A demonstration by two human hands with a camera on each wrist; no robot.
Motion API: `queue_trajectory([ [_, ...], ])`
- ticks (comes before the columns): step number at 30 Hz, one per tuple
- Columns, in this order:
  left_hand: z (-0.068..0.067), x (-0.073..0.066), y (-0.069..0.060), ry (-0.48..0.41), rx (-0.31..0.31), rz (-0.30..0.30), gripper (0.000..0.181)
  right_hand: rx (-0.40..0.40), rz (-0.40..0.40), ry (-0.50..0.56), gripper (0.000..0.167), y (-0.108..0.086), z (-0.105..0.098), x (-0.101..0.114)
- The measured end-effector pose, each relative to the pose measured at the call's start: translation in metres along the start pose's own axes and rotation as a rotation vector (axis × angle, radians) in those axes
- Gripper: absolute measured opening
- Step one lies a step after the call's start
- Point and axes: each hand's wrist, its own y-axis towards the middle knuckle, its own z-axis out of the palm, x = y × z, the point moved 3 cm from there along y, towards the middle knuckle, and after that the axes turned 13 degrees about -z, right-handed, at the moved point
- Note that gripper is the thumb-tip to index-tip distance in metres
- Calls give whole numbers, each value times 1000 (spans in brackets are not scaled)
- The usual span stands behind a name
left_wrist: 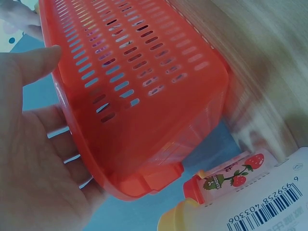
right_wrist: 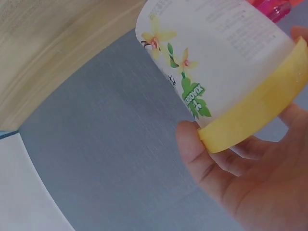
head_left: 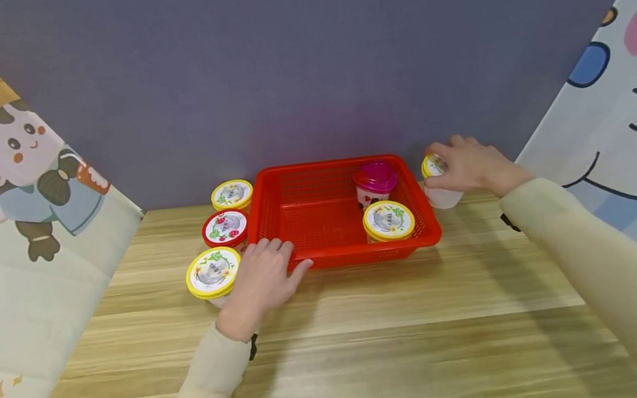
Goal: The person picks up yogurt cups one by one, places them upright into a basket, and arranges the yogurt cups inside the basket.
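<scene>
My left hand [head_left: 263,277] grips the front left rim of a red plastic basket [head_left: 345,258]. In the left wrist view its thumb [left_wrist: 41,62] lies on the near side of the rim and the fingers pass behind it. To the basket's right, my right hand [head_left: 471,163] holds a white tub with a yellow lid [right_wrist: 211,62] by its lid end; yellow flowers decorate the side. Inside the basket, on the right, stand a tub with a magenta domed lid [head_left: 375,178] and a yellow-lidded tub [head_left: 389,221].
Left of the basket stand a yellow-lidded tub [head_left: 232,194] at the back, a red-lidded tub [head_left: 225,228] and a nearer yellow-lidded tub [head_left: 213,273], close to my left hand. A grey-blue wall [head_left: 309,70] rises behind the wooden table [head_left: 363,356]. Printed cartoon panels flank both sides.
</scene>
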Motion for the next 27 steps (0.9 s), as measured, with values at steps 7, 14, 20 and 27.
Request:
queue_trajectory([
  [7, -2, 0, 0, -3, -1, 5, 40, -7, -7, -20, 63, -2, -10, 5],
  [14, -3, 1, -1, -5, 11, -3, 40, -19, -10, -41, 61, -4, -17, 12],
  [20, -5, 1, -2, -5, 6, 1, 42, -23, -19, -49, 64, -7, -24, 19],
  [27, -5, 2, -3, -9, -3, 7, 40, -20, -34, -53, 64, -10, -34, 29],
])
